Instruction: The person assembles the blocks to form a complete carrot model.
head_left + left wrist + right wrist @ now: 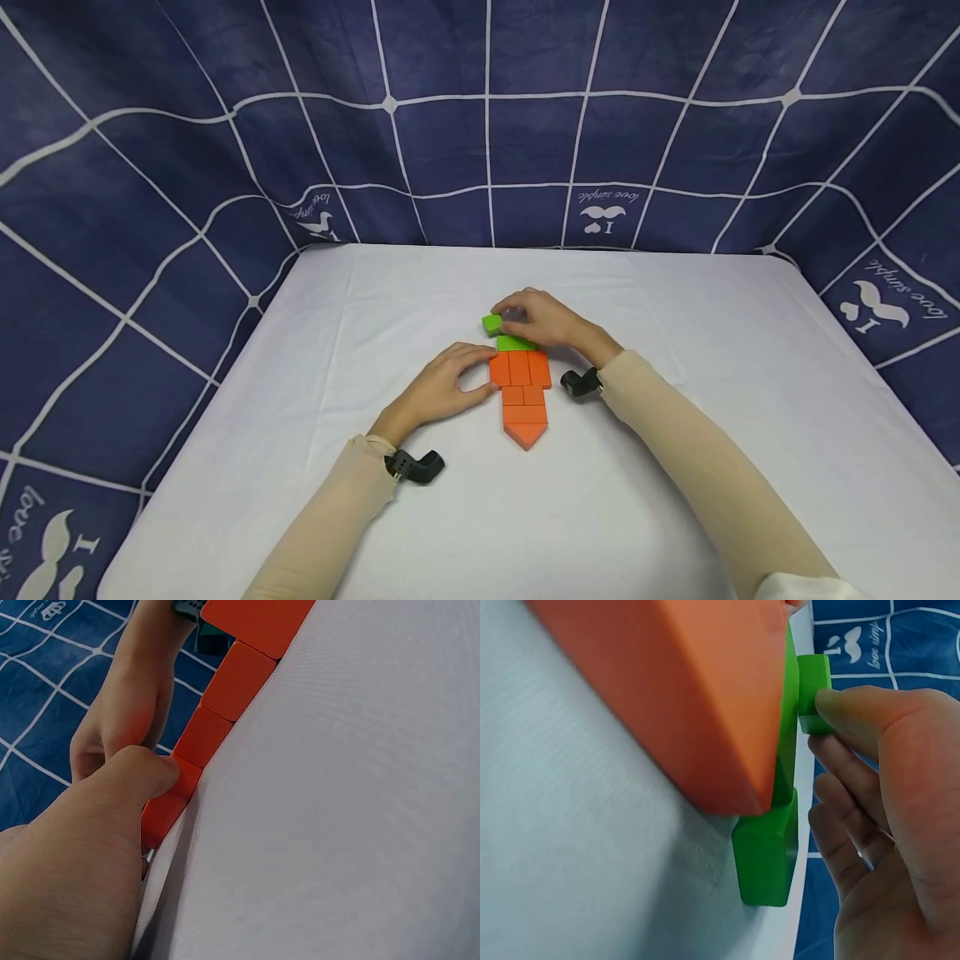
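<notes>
My right hand pinches a small green block between thumb and fingers, just beyond the far left end of a block shape on the table. The held block shows clearly in the right wrist view. Flat orange blocks make up most of the shape, which narrows to a pointed orange block nearest me. Along its far edge lie green blocks, partly covered by the right hand. At the shape's left side, my left hand touches the orange blocks with thumb and fingertips.
A white cloth covers the table. Dark blue fabric with white grid lines hangs behind and at both sides. Each wrist wears a black camera, the left one low over the cloth and the right one beside the orange blocks.
</notes>
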Demonstrator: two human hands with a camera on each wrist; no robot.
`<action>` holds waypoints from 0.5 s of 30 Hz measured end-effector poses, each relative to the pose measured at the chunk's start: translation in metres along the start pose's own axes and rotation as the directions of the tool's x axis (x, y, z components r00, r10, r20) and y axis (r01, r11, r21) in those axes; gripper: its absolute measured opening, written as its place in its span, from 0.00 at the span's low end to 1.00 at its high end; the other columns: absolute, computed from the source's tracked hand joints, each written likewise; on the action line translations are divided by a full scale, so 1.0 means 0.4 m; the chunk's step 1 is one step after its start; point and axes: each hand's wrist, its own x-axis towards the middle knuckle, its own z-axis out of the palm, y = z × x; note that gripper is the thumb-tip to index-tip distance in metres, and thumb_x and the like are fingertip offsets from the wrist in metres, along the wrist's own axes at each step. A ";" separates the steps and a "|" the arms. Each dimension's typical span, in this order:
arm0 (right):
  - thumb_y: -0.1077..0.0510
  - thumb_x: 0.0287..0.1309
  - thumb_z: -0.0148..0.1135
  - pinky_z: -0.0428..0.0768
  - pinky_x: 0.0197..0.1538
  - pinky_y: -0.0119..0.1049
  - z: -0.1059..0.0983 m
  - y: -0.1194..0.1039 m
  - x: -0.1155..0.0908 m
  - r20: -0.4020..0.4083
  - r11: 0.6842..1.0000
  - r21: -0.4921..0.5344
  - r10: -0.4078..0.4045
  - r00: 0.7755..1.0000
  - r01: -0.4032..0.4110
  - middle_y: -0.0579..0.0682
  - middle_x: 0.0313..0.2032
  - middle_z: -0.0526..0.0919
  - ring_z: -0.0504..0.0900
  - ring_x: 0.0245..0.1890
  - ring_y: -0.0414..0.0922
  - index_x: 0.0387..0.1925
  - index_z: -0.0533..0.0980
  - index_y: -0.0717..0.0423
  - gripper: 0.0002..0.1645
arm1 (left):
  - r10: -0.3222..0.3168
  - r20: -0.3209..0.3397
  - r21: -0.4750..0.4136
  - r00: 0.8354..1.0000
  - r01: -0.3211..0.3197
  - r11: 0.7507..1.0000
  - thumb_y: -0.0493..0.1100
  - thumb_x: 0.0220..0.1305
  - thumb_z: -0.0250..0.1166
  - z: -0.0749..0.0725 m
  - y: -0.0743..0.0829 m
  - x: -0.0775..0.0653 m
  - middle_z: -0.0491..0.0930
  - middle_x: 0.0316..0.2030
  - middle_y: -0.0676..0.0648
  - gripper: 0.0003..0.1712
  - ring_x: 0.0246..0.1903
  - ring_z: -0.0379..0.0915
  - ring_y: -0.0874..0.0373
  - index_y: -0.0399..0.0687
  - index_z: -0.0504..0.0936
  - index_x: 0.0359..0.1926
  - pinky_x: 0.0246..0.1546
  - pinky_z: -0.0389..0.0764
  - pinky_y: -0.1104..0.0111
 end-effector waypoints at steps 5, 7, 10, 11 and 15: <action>0.54 0.69 0.64 0.76 0.63 0.47 0.001 0.001 -0.004 0.019 1.000 0.001 -0.025 1.000 0.025 0.49 0.58 0.85 0.77 0.57 0.49 0.60 0.83 0.52 0.20 | 0.005 -0.006 -0.006 1.000 -0.005 1.000 0.56 0.67 0.69 0.001 -0.002 0.000 0.77 0.65 0.51 0.33 0.67 0.70 0.56 0.53 0.77 0.69 0.73 0.69 0.56; 0.54 0.70 0.64 0.76 0.65 0.47 0.001 -0.001 -0.004 0.027 1.000 0.003 -0.030 0.999 0.029 0.49 0.58 0.85 0.77 0.58 0.49 0.61 0.82 0.52 0.20 | 0.004 -0.007 -0.007 1.000 -0.004 1.000 0.57 0.67 0.69 0.001 -0.003 -0.001 0.77 0.65 0.51 0.33 0.67 0.70 0.56 0.54 0.77 0.69 0.73 0.69 0.56; 0.54 0.70 0.64 0.75 0.66 0.47 0.001 -0.003 -0.001 0.039 0.999 0.000 -0.033 0.999 0.033 0.50 0.59 0.85 0.77 0.58 0.49 0.61 0.82 0.52 0.21 | 0.003 -0.008 -0.010 1.000 -0.003 1.000 0.56 0.67 0.69 0.000 -0.002 -0.003 0.77 0.65 0.51 0.33 0.67 0.70 0.56 0.54 0.77 0.69 0.73 0.69 0.56; 0.54 0.70 0.63 0.75 0.65 0.47 0.001 -0.003 0.000 0.044 0.999 -0.002 -0.033 0.998 0.033 0.50 0.59 0.85 0.77 0.58 0.49 0.61 0.82 0.52 0.21 | 0.003 -0.008 -0.011 1.000 -0.003 1.000 0.56 0.67 0.69 0.000 -0.002 -0.002 0.77 0.65 0.51 0.32 0.68 0.70 0.56 0.54 0.77 0.69 0.73 0.69 0.56; 0.55 0.71 0.63 0.76 0.65 0.47 0.002 -0.002 0.002 0.065 1.000 -0.014 -0.026 0.998 0.027 0.50 0.59 0.85 0.77 0.57 0.49 0.62 0.82 0.51 0.21 | 0.004 -0.004 -0.013 1.000 -0.004 1.000 0.56 0.67 0.69 -0.001 -0.002 -0.002 0.77 0.65 0.51 0.33 0.68 0.69 0.56 0.54 0.77 0.70 0.73 0.69 0.56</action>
